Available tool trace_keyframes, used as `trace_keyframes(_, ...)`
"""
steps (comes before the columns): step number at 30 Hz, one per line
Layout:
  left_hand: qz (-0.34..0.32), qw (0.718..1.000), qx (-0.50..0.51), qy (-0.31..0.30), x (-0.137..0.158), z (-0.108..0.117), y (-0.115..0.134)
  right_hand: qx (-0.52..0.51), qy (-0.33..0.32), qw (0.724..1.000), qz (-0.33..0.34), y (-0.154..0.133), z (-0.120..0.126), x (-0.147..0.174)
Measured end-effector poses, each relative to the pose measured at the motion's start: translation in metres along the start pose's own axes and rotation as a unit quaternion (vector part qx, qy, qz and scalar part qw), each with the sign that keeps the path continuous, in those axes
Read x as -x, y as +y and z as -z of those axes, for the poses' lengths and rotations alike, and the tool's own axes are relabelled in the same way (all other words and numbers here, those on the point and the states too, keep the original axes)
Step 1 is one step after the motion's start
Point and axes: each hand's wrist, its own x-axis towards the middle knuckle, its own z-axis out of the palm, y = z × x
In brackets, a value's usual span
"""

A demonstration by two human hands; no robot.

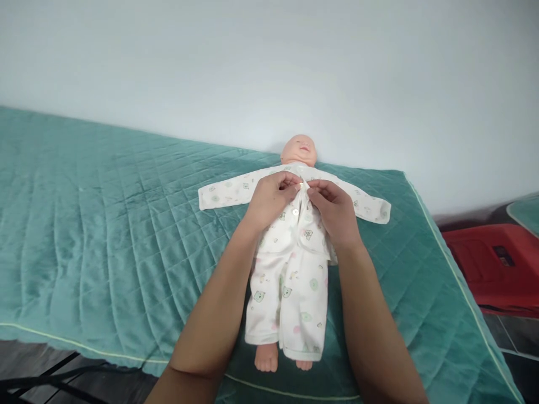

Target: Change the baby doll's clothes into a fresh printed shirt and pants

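A baby doll (298, 150) lies on its back, dressed in a white printed jacket (275, 238) and matching trousers (263, 303). Both sleeves spread out sideways, and the feet stick out below the trouser legs. At the upper chest, my left hand (273, 196) pinches one front edge of the jacket near a button. Close beside it, my right hand (334, 205) pinches the other front edge, lifting a small fold of cloth between the hands. A lower button (295, 212) shows on the jacket front, where the two edges lie slightly apart. My fingertips partly hide the upper fastening.
A green quilted cover (126, 241) lies under the doll, its right edge running down past my right arm. A pale wall (210, 67) rises directly behind. A red plastic stool (488, 264) stands on the right, below the cover's edge. Dark cables (54, 379) show at lower left.
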Motion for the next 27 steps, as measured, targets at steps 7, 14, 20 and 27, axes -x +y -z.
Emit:
trace_keyframes(7,0.011,1.0,0.006,0.011,0.0004,-0.0012,-0.0008,0.065,-0.026,0.998,-0.009,-0.0041,0.0005,0.003)
trace_keyframes(14,0.025,0.999,0.004,0.021,0.0008,-0.0009,0.0003,0.03,-0.061,0.998,-0.003,0.0005,0.0049,0.0019)
trace_keyframes(20,0.03,0.999,0.023,-0.008,0.0035,0.0042,0.0039,0.071,-0.064,0.995,0.012,-0.0011,-0.0002,0.0041)
trace_keyframes(27,0.021,0.999,0.036,-0.028,0.0032,0.0054,0.0051,0.14,-0.052,0.988,0.039,0.0006,-0.0039,0.0048)
